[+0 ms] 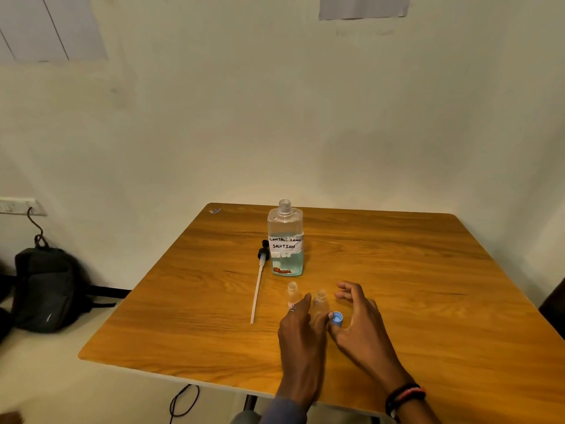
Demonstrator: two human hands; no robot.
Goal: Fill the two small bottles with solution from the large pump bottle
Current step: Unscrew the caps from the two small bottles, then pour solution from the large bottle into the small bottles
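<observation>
Both hands at the two small bottles, near centre of the tabletop (412, 270).

Large bottle (285, 240) stands upright toward the far edge, neck open, part full of bluish liquid, handwritten label "contact lens solution". Pump (262, 255) lies flat just left of it, its tube running toward the near side. Left small bottle (292, 293) and right small bottle (320, 301) stand upright and uncapped, near the large bottle on its near side. Left hand (301, 332): fingers fairly straight, forefinger and thumb either side of the right small bottle; cannot tell whether they grip it. Right hand (360, 325): fingers spread wide, holding nothing, just right of that bottle. Blue cap (337, 318) on the tabletop beside the right thumb. Dark backpack (46, 289) on the floor, far left.
</observation>
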